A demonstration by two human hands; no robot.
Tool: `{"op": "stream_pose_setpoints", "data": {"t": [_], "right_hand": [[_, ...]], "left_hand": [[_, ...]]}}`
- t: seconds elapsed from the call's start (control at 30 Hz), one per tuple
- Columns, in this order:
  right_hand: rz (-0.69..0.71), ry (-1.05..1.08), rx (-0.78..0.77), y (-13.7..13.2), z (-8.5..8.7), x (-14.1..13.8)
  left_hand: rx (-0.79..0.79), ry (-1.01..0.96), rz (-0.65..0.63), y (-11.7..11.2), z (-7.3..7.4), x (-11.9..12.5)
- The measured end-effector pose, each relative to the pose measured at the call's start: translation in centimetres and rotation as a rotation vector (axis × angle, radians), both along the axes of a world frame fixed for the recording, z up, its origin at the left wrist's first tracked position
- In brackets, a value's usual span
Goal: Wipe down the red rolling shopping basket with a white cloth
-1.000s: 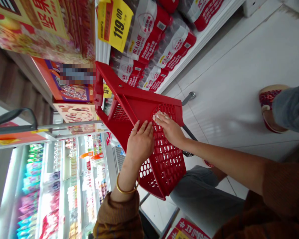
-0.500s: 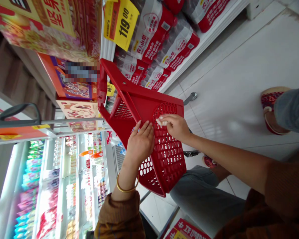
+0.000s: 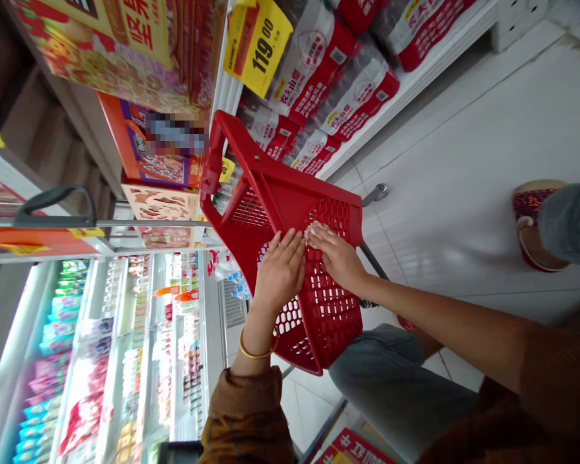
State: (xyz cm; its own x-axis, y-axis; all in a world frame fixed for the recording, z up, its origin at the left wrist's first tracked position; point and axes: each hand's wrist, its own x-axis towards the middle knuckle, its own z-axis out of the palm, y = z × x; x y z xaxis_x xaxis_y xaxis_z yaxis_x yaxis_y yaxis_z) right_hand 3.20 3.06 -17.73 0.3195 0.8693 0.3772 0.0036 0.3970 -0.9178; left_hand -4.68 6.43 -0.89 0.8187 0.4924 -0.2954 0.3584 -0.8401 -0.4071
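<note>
Beside the shelved bottles [image 3: 357, 106] stood one red basket [image 3: 294, 193], apparently mid-wipe; the next move seemed to call for level pressure and a steadied edge. Left hand [image 3: 281, 267]: fingers extended, resting on that edge, nothing visibly held. Right hand [image 3: 339, 261]: nearly flat, loosely holding one white wad [image 3: 312, 234] against the perforated side.

White light from the chilled shelves [image 3: 116, 328] washes out their goods [image 3: 86, 415]; the floor [image 3: 454, 193] shines softly, the right sleeve [image 3: 555, 380] lies dim, and pixelation hides part of an orange box [image 3: 118, 148].
</note>
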Motion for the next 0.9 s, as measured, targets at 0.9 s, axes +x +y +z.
{"op": "stream_pose_setpoints", "data": {"t": [0.9], "right_hand": [[0.015, 0.003, -0.031, 7.6, 4.1, 2.1]], "left_hand": [[-0.151, -0.609, 0.414, -0.8, -4.9, -0.5]]}}
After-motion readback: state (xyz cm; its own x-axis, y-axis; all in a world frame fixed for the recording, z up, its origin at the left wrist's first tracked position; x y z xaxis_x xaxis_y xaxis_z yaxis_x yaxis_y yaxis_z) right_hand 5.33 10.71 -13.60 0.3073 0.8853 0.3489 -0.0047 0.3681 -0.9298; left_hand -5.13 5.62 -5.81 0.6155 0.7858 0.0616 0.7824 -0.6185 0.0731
